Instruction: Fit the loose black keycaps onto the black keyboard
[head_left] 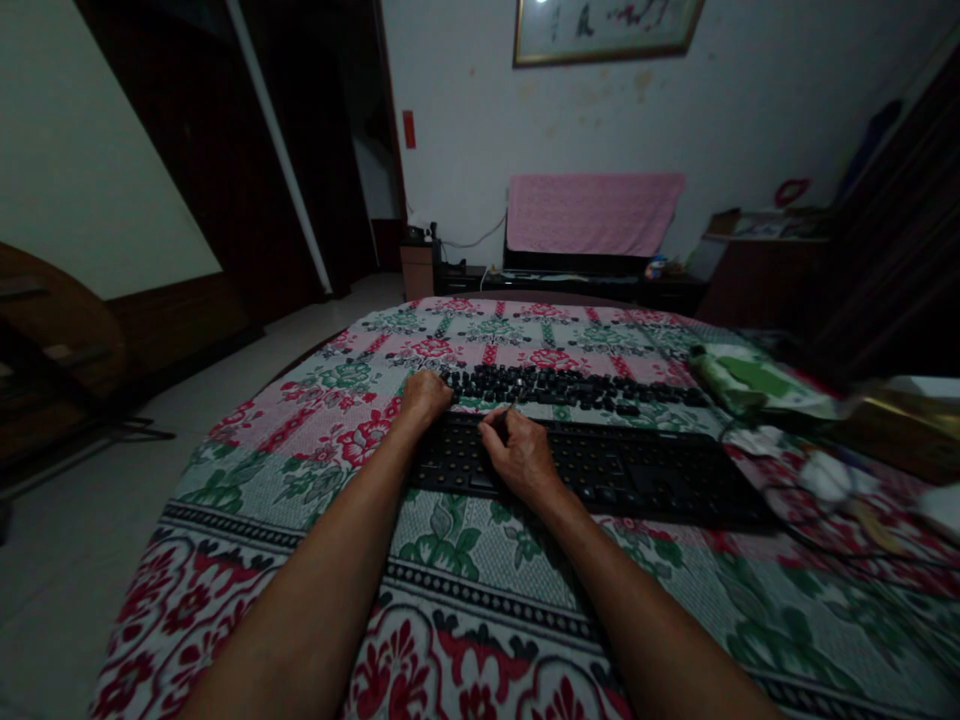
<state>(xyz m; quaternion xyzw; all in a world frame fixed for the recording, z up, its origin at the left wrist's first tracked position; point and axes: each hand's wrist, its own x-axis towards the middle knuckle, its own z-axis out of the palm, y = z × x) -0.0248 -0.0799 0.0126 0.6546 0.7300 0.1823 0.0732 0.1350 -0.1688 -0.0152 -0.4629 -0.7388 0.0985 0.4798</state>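
A black keyboard base (637, 480) lies on a floral cloth over a table (450, 590). Behind it, several loose black keycaps (570, 388) lie in rows on the cloth. My left hand (424, 398) rests curled at the keyboard's far left corner, beside the left end of the keycap rows. My right hand (517, 452) sits over the keyboard's left half with thumb and fingers pinched together on something small that I cannot make out.
A green and white packet (754, 385) lies right of the keycaps. White objects (829, 478) and a dark cable (825, 545) sit at the right edge. A low cabinet with a pink cloth (592, 212) stands against the far wall.
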